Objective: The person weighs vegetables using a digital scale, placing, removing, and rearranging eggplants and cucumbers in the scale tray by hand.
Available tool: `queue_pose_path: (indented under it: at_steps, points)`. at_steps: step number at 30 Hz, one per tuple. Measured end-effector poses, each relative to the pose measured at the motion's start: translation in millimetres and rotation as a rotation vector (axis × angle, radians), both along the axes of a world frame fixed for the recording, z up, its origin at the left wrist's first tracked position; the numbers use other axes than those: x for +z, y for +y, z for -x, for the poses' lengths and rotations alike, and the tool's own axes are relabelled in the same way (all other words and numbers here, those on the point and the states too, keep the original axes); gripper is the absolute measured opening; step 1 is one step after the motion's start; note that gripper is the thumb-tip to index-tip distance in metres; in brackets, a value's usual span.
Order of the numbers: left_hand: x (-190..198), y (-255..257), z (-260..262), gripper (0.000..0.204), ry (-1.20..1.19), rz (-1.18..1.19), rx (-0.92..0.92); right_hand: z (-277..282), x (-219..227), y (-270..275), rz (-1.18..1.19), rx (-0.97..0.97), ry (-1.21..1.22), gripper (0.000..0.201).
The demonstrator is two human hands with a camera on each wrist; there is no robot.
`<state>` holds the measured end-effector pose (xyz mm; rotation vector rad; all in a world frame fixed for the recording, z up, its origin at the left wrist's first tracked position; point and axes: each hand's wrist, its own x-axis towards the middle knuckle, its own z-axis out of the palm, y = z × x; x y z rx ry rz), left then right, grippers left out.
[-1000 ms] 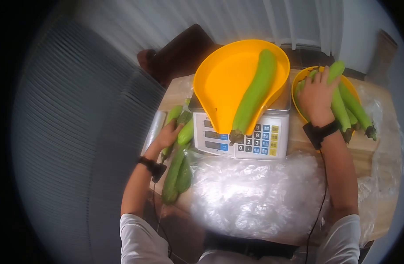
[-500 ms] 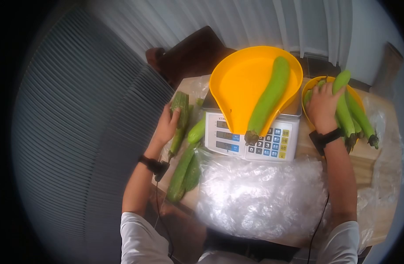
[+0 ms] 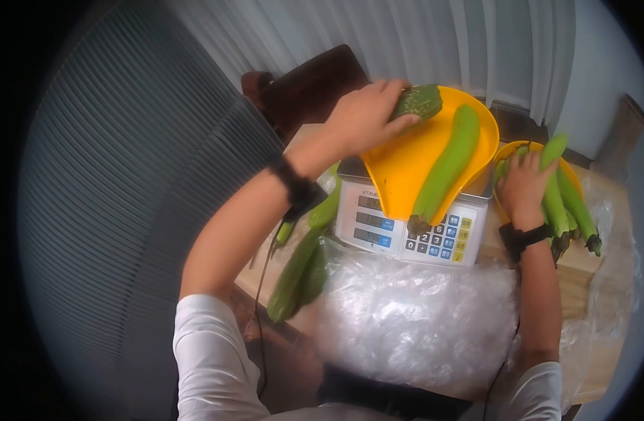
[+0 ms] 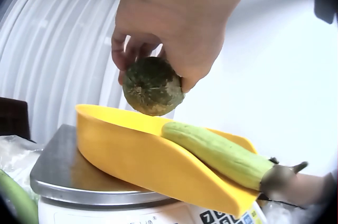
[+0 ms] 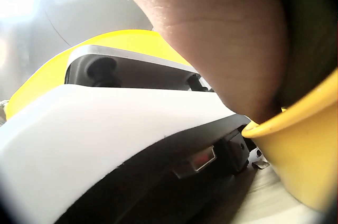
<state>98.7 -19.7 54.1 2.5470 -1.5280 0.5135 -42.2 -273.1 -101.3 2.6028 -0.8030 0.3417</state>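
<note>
My left hand [image 3: 367, 119] grips a dark green speckled zucchini [image 3: 418, 104] over the far left part of a yellow scoop pan [image 3: 399, 172]. The left wrist view shows the zucchini [image 4: 153, 86] end-on, just above the pan's rim. Inside the pan lies a long pale green eggplant [image 3: 448, 161], its stem toward the display side of a white scale [image 3: 367, 224]. My right hand [image 3: 525, 186] rests over several green eggplants in a yellow bowl [image 3: 507, 149], its thumb at the rim in the right wrist view; I cannot tell whether it grips one.
Green zucchini [image 3: 297, 277] lie left of the scale on the wooden table [image 3: 585, 284]. A pile of clear plastic bags [image 3: 420, 316] spreads in front of the scale. Behind the table stands a dark brown chair [image 3: 311, 84].
My left hand has picked up the dark zucchini from the left of the scale and carried it up and right over the pan. My right hand has stayed at the bowl.
</note>
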Motion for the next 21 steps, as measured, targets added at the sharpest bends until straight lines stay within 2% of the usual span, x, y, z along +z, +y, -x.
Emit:
queue_pose_path:
  at_steps: [6, 10, 13, 15, 18, 21]
  points:
    - [-17, -47, -39, 0.052, 0.080, -0.199, 0.037, 0, -1, 0, -0.015, -0.013, 0.005, 0.046]
    - [-24, -60, -47, 0.051, 0.063, -0.231, 0.031, 0, -2, 2, 0.008, -0.005, -0.008, 0.043]
    - [-31, -65, -53, 0.050, 0.066, -0.230, 0.072, -1, -6, 0, 0.025, 0.004, -0.039, 0.038]
    - [-38, -68, -60, 0.047, -0.054, -0.196, 0.136, -2, -11, -2, 0.025, 0.012, -0.058, 0.036]
    - [-30, -61, -57, 0.046, -0.139, -0.130, 0.104, -3, -16, -5, 0.072, 0.042, -0.121, 0.032]
    - [-25, -39, -45, 0.045, -0.061, -0.075, 0.086, 0, -11, -3, 0.065, 0.041, -0.090, 0.032]
